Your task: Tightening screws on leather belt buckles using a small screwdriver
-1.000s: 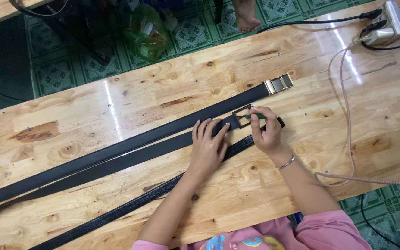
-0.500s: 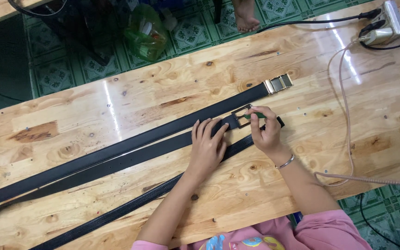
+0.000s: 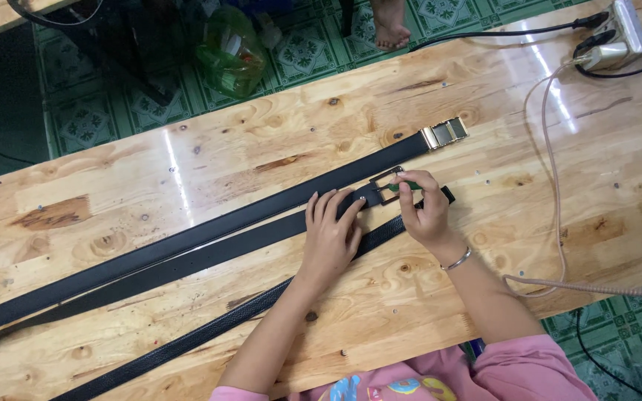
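Knotty pine table [image 3: 150, 171] fills our view, carrying three black belts side by side. Our left hand [image 3: 330, 236] presses flat on the middle belt [image 3: 209, 256]; our right hand [image 3: 426, 212] pinches a small green tool [image 3: 410, 186] at its dark frame buckle [image 3: 385, 186], fitting apparently unfinished. The far belt's gold buckle [image 3: 445, 134] is already on.
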